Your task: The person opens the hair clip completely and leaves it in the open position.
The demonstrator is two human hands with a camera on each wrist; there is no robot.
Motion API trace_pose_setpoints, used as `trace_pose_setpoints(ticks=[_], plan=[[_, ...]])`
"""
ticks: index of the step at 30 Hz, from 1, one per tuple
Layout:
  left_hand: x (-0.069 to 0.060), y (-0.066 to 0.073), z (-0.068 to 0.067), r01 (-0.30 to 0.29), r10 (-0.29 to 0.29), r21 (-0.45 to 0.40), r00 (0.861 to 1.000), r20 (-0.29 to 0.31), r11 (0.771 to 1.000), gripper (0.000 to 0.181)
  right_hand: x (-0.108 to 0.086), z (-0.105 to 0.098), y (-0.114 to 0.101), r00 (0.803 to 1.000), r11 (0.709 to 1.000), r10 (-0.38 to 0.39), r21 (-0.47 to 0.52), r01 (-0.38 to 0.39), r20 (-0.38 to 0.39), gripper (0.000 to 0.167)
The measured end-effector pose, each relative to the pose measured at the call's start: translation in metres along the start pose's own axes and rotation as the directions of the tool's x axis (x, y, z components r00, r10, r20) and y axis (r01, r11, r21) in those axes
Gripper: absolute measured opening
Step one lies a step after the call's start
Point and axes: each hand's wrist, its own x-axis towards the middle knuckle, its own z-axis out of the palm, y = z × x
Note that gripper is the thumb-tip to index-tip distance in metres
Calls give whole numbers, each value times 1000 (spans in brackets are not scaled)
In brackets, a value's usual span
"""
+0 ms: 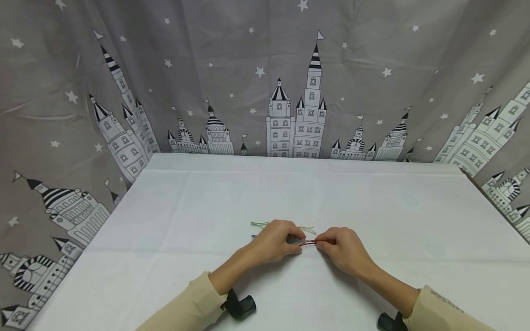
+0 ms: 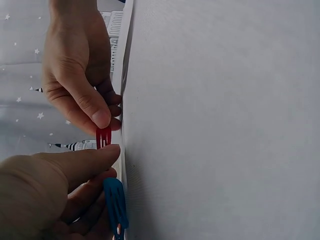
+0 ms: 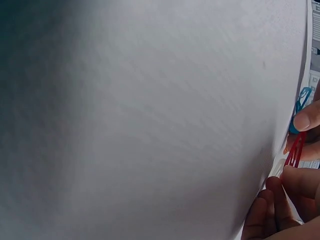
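A red snap hair clip (image 1: 308,242) is stretched between the two hands, its prongs slightly spread. My right hand (image 1: 345,250) pinches one end with thumb and fingertips. The thumb and fingers of my left hand (image 1: 275,241) hold the other end. In the left wrist view the red clip (image 2: 103,137) shows between the two thumbs. A blue snap clip (image 2: 116,205) lies beside the left fingers, and in the right wrist view this blue clip (image 3: 301,102) is partly behind the left thumb.
On the white tabletop (image 1: 198,207), a green clip (image 1: 260,224) lies beyond the left hand and a pale yellowish clip (image 1: 307,229) lies just beyond the fingertips. A small orange piece (image 3: 286,150) shows by the left fingers. A grey castle-print curtain (image 1: 232,55) hangs behind.
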Motion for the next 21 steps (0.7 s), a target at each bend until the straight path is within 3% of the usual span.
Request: trace_pose_setpoints(ticks=[21], plan=[[1,-1,2,45,-45,-19,999,-6,999,22,-1,0,2,999,999,27,37,-28,20,11]])
